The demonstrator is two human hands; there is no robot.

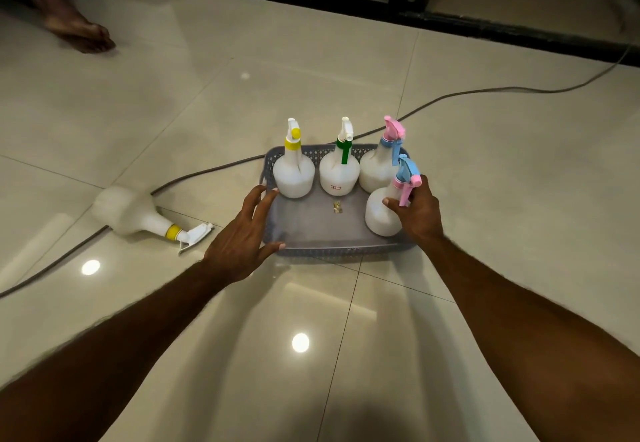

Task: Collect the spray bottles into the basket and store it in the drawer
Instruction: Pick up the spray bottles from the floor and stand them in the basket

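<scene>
1. Head view looks down at a grey basket (341,251) on the tiled floor (485,164), with both bare arms reaching forward to it.
2. Four spray bottles stand upright inside the basket: a yellow-collared bottle (293,173), a green-collared bottle (339,173) and a pink-topped bottle (377,169) in a row along the far wall, and a blue-topped bottle (382,213) nearer, in the right front corner.
3. The right hand (417,213) is curled round the neck of the blue-topped bottle, thumb on its shoulder, just under the pink trigger.
4. The left hand (242,233) holds nothing; its fingers are spread and straight, resting on the basket's left rim, with the thumb near the front left corner.
5. One bottle is not yet collected: the fallen bottle (138,214) lies on its side on the floor, left of the basket and apart from it.
6. Its long axis runs left to right, with the fat base pointing away and the yellow collar and white nozzle pointing toward the left hand.
7. The left hand is plainly the nearer one, so I judge the next reach belongs to it, going left for the neck.
8. A dark cable (433,100) crosses the floor, passing under or close beside the fallen bottle.
</scene>
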